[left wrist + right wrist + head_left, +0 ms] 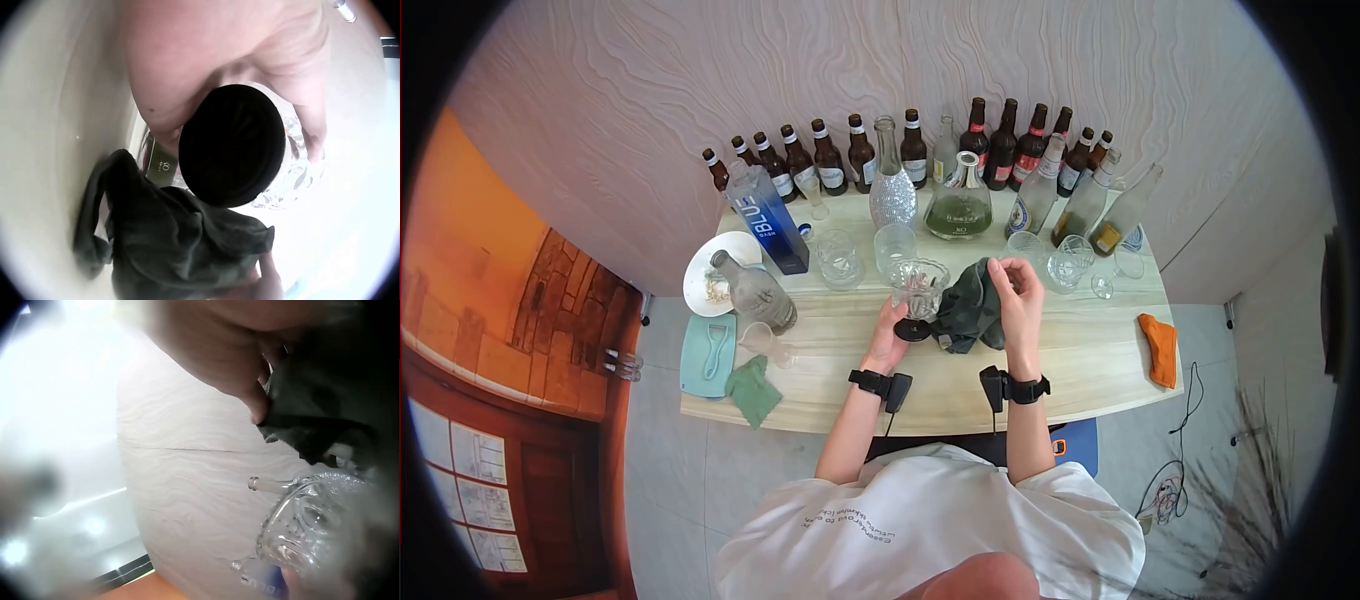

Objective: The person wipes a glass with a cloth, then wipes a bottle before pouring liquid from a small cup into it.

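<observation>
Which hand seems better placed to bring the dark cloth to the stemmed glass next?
Probably the right hand: it pinches the dark cloth close beside the stemmed glass, while the left hand holds that glass.

- Footed goblet (922,280): clear glossy glass, its bowl patterned in relief.
- Goblet base (231,147): black and smooth-edged; material unclear.
- Dark green cloth (970,310): matt, soft fabric in creased folds.
- Worktop (1080,370): pale wood grain, smooth, faintly sheened.
- Wall panel (700,70): wavy wood-like grain, mostly matt.
- Beer bottles (828,155): glossy brown glass with paper-like labels.
- Silver bottle (892,200): rough, glittering body below a smooth glass neck.
- Decanter (960,212): smooth, transparent glass.
- Blue bottle (772,228): glossy, shading from clear to blue.
- Plate (700,262): smooth white, ceramic-looking.
- Chopping board (700,382): matt, plastic-looking.
- Orange cloth (1158,350): matt fabric.
- T-shirt (970,500): white, matt, wrinkled fabric.
</observation>
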The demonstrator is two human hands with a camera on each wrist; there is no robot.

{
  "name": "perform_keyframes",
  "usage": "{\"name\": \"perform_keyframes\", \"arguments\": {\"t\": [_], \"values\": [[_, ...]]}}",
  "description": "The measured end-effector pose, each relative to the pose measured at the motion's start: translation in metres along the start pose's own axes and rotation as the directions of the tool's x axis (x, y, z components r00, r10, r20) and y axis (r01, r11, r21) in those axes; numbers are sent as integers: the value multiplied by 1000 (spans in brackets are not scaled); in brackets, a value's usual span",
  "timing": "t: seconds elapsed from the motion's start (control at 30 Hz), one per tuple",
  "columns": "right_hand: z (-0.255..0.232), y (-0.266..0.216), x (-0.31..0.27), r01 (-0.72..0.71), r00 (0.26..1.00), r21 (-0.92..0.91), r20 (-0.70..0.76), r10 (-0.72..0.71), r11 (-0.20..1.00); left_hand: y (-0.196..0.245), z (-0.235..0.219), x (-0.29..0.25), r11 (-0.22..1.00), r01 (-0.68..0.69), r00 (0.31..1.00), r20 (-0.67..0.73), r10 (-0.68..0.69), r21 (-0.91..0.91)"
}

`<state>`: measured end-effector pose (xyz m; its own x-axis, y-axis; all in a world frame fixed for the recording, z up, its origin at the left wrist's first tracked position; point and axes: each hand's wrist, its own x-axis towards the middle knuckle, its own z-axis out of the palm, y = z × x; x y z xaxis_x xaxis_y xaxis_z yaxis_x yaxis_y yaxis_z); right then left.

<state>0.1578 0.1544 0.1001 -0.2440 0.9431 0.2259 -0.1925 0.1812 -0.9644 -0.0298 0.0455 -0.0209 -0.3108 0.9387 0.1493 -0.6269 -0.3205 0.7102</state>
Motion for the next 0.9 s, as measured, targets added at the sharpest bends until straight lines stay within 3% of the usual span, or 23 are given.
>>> {"name": "perform_keyframes", "arguments": {"t": [0.1, 0.2, 0.3, 0.4, 0.47, 0.57, 0.7, 0.8, 0.9], "values": [[6, 13, -9, -6, 1000, 84, -2, 7, 996, -7, -11, -2, 997, 67, 990, -125, -71, -38], [18, 15, -19, -44, 999, 79, 22, 43, 996, -4, -17, 4, 991, 103, 995, 14, -102, -85], [32, 23, -27, -54, 995, 113, 93, 43, 992, 6, 8, 0, 990, 132, 990, -34, -133, -49], [41, 27, -35, -62, 987, -6, 148, 63, 998, 9, 26, -5, 993, 36, 999, -43, -31, 116], [46, 28, -41, -91, 982, -65, 161, 100, 994, 4, 19, -5, 991, 59, 997, -53, -53, 122], [45, 16, -47, 197, 965, -279, 223, -136, 940, -2, 4, -4, 989, 94, 994, -62, -87, 117], [46, 11, -57, 299, 946, -315, 225, -235, 901, -7, -10, -2, 991, 118, 992, -58, -115, 65], [43, 20, -62, 374, 923, -350, 235, -306, 859, 6, 16, -7, 998, 28, 995, -93, -23, 50], [35, 30, -63, 379, 918, -360, 266, -295, 853, -2, 2, -4, 995, 95, 986, -135, -94, 0]]}}
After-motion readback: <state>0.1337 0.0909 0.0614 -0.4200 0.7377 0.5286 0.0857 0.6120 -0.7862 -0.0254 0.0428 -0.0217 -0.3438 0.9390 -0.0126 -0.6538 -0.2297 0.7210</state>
